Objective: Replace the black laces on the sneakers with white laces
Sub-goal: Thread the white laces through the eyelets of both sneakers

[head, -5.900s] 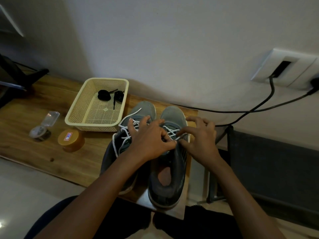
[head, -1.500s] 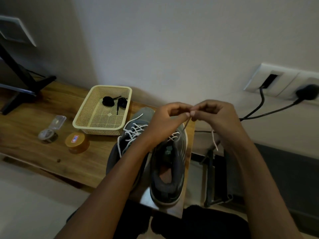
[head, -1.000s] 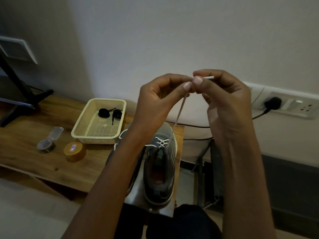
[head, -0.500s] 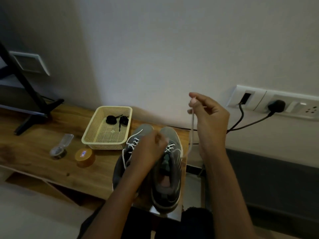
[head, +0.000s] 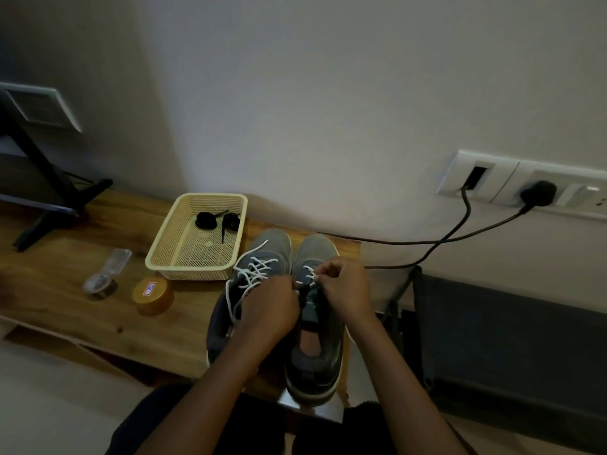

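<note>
"Well, what changed just now?"

"Half a second ago the right hand held the white lace drawn up high. Now it is down at the right sneaker, close beside the left hand."

"And the grip?"

"Both closed. Each hand pinches the lace over the tongue, fingertips nearly meeting."

"Meaning?"

"Probably the slack is pulled through and the next eyelet is due. The left sneaker already carries white lacing, loose and untied, and the black laces lie coiled in the basket on the bench. So the job looks well past halfway."
</note>
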A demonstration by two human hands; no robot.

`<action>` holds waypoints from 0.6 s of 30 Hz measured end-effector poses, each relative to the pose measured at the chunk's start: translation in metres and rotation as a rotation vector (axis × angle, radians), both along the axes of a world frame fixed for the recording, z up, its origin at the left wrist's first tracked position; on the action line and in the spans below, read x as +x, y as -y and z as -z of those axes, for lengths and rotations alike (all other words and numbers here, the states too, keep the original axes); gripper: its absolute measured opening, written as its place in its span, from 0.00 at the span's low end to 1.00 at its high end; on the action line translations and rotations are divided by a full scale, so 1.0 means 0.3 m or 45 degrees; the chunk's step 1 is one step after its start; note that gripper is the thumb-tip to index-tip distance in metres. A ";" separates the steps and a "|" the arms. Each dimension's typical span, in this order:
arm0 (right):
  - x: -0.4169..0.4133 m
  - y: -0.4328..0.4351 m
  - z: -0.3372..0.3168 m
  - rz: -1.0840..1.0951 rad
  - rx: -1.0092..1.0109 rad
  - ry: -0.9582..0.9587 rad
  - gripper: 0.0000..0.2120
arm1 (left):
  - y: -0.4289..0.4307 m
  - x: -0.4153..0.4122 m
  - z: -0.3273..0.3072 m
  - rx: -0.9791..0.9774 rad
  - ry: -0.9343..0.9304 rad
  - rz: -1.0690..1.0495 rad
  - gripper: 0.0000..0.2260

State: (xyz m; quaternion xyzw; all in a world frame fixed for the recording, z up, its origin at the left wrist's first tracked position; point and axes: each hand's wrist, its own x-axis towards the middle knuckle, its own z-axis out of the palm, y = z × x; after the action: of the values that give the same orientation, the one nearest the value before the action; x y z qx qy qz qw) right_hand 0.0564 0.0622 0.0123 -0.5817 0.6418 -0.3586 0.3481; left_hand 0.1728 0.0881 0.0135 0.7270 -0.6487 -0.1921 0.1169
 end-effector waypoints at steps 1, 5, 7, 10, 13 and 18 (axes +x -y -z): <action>-0.001 0.001 0.008 -0.018 0.007 -0.071 0.05 | 0.007 0.000 0.005 0.040 0.021 -0.011 0.12; -0.011 0.006 0.015 -0.088 -0.005 -0.146 0.04 | 0.034 0.007 0.010 0.193 0.054 -0.010 0.13; -0.015 0.006 0.014 -0.150 -0.030 -0.151 0.04 | 0.045 0.014 0.003 0.268 0.031 0.024 0.14; -0.008 0.014 0.030 -0.190 -0.063 -0.239 0.04 | 0.066 0.028 0.000 0.360 -0.091 0.055 0.11; 0.011 0.011 0.049 -0.199 -0.095 -0.384 0.05 | 0.073 0.032 -0.002 0.389 -0.231 0.022 0.10; 0.023 -0.006 0.047 -0.206 -0.122 -0.749 0.08 | 0.071 0.032 -0.002 0.417 -0.390 -0.003 0.12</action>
State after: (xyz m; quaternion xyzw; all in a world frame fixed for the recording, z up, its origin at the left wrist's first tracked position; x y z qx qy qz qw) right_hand 0.0633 0.0640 -0.0019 -0.7253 0.6492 -0.1756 0.1469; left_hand 0.1824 0.0669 0.0140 0.6994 -0.5827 -0.4029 0.0948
